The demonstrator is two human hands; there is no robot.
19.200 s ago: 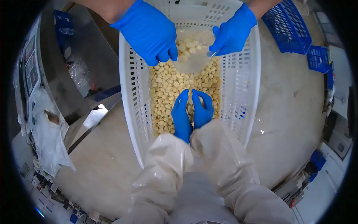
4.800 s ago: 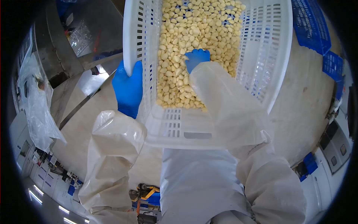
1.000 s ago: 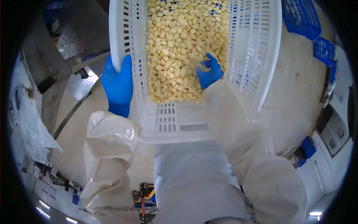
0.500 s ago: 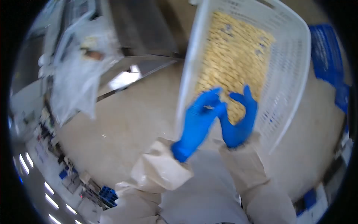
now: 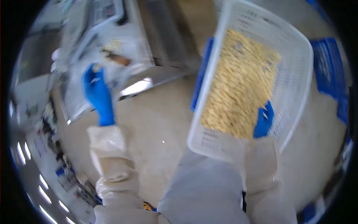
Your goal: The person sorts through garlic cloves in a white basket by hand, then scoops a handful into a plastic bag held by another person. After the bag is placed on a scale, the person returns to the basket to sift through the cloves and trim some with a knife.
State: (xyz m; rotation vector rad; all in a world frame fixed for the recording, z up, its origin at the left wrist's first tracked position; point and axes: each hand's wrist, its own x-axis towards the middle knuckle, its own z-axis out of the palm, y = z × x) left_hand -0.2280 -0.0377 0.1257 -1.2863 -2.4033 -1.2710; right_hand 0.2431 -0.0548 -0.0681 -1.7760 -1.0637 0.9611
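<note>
My left hand, in a blue glove, is stretched out over the plastic-covered metal table at the left. Its fingers are curled together, with a small pale bit at the tips that is too blurred to name. My right hand, gloved the same way, is low inside a white perforated basket, against its right side. Its fingers are bent among small pale yellow pieces that form a wide layer in the basket. Whatever lies between those fingers is hard to make out. A few bluish spots show among the pieces.
Clear plastic sheeting covers the metal table; a brown-handled tool and yellowish scraps lie on it. Something blue shows beside the basket's left wall. A blue crate stands to the right.
My left hand has left the basket and moved left to the table. My right hand has gone a little right and lower in the basket. The view has shifted slightly.
</note>
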